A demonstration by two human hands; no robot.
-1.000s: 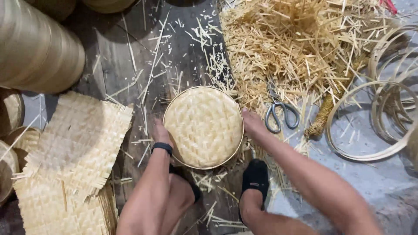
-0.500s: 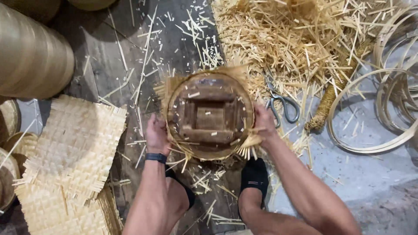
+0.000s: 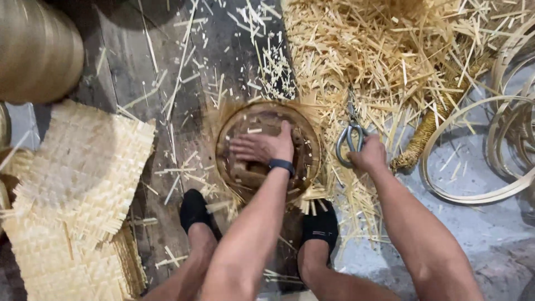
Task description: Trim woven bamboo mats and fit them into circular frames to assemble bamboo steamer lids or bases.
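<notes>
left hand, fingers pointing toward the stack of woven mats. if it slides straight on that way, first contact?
Likely the raised rim of the round wooden mould that the left hand presses on; the pale woven bamboo mats lie further along. Depth unclear.

Scissors [image 3: 350, 138] right of round mould [image 3: 267, 150], mats [image 3: 72, 195] left.

Under the left hand [image 3: 262, 147] sits a round mould [image 3: 267, 150] of dark brown wood, ringed by a fringe of pale yellow bamboo ends. That wrist wears a black band [image 3: 281, 165] with a dark blue face. The scissors [image 3: 350, 136] by the right hand [image 3: 369, 156] are dull grey steel. Beyond the right hand lies a heap of straw-yellow offcuts [image 3: 384, 56]; further out from it lie pale tan hoops [image 3: 479, 150]. Out past the left hand, woven mats [image 3: 78, 184] show a cream herringbone plait. Both feet wear black socks [image 3: 320, 226]. The floor [image 3: 128, 61] is dark grey-brown.
</notes>
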